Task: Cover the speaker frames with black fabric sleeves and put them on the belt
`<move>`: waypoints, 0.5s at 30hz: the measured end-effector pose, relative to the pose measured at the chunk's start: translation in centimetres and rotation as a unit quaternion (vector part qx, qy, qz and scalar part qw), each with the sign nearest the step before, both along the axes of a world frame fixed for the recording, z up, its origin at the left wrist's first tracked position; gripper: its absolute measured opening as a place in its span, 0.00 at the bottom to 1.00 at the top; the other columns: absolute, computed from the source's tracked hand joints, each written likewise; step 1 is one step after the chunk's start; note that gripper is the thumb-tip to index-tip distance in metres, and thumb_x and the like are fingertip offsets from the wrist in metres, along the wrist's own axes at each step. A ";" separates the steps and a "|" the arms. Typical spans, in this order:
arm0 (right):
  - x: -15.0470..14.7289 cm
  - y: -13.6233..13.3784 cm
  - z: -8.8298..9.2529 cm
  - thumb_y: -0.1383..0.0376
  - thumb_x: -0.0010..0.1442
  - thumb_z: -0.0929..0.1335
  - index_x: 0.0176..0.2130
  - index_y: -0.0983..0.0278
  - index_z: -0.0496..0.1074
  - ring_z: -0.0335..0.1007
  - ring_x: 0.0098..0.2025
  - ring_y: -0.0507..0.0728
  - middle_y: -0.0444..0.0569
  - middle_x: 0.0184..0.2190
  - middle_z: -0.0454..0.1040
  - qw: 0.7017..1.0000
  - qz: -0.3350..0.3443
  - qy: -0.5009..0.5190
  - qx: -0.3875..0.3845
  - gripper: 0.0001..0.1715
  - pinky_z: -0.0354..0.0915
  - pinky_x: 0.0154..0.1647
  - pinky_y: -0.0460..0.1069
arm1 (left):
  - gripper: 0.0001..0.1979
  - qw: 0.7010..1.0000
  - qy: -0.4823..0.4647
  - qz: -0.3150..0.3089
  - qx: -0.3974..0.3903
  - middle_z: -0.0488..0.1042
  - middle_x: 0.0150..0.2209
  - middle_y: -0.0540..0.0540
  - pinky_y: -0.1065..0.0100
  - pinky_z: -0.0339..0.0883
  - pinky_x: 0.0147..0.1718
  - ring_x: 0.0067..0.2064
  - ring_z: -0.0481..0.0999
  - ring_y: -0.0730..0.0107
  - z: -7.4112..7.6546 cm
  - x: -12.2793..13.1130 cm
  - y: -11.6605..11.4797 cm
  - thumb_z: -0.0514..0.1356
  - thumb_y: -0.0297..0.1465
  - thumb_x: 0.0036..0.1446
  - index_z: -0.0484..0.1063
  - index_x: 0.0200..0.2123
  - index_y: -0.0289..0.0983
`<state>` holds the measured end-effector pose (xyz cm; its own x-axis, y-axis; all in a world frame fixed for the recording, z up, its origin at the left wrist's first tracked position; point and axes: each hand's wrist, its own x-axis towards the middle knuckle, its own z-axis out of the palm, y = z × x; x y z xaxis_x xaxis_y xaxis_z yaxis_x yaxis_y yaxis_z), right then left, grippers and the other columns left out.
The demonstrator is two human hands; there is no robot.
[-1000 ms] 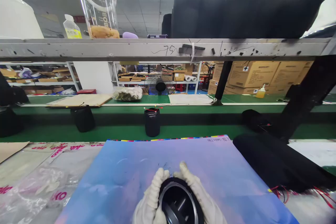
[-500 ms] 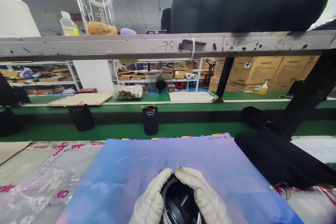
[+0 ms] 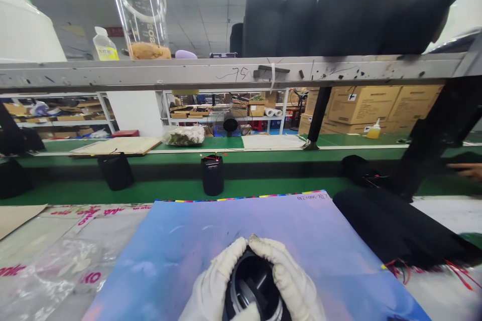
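Note:
Both my hands wear white gloves and wrap round a black cylindrical housing (image 3: 259, 273) with a shiny dark inside and a pale ring at its near rim. My left hand (image 3: 216, 281) grips its left side, with the thumb lying across the near rim. On the right side my right hand (image 3: 291, 278) curves round it, fingertips meeting the left ones at the far edge. Beneath lies a blue-purple printed sheet (image 3: 181, 241). The lower part of the housing is cut off by the frame's bottom edge.
Black cylinders with wires (image 3: 213, 175) stand on the green bench (image 3: 263, 185). Black fabric-like tubes (image 3: 399, 225) lie at right, plastic film (image 3: 68, 256) at left. A shelf bar (image 3: 188, 72) crosses overhead. Another person's hand (image 3: 467, 169) shows at the far right.
My left thumb has come over the near rim of the housing. The view has tilted up slightly. Another person's hand has appeared at the right edge.

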<state>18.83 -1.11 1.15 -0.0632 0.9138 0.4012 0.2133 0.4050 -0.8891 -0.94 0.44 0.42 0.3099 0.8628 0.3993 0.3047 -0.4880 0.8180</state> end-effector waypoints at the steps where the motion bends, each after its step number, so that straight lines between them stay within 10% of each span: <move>1: 0.0 0.0 0.0 0.55 0.70 0.60 0.57 0.51 0.71 0.62 0.64 0.55 0.43 0.60 0.70 1.000 -0.004 0.000 0.004 0.20 0.58 0.66 0.47 | 0.29 0.999 -0.027 0.001 -0.027 0.68 0.62 0.50 0.57 0.58 0.63 0.63 0.67 0.57 -0.2 -0.1 0.4 0.64 0.42 0.56 0.64 0.61 0.53; 9: -0.7 0.4 -0.3 0.48 0.67 0.61 0.58 0.51 0.70 0.63 0.64 0.60 0.47 0.60 0.71 0.997 0.008 0.057 -0.052 0.25 0.58 0.66 0.55 | 0.19 0.974 -0.184 0.029 -0.130 0.72 0.58 0.46 0.48 0.49 0.64 0.61 0.68 0.48 -0.1 0.9 1.8 0.64 0.41 0.56 0.76 0.51 0.47; 15: 4.0 2.3 -1.8 0.45 0.65 0.60 0.65 0.56 0.57 0.78 0.50 0.66 0.57 0.57 0.73 0.971 -0.066 0.222 -0.053 0.35 0.69 0.56 0.62 | 0.39 0.955 -0.264 0.097 -0.092 0.72 0.59 0.50 0.55 0.54 0.63 0.63 0.66 0.54 2.4 0.5 -0.2 0.71 0.29 0.48 0.63 0.62 0.48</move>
<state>22.85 1.18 -0.66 0.2158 0.9399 0.2645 -0.1569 0.3008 -0.9407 -0.43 0.28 2.81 -0.0660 0.9540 0.2925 -0.1042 -0.2982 0.9488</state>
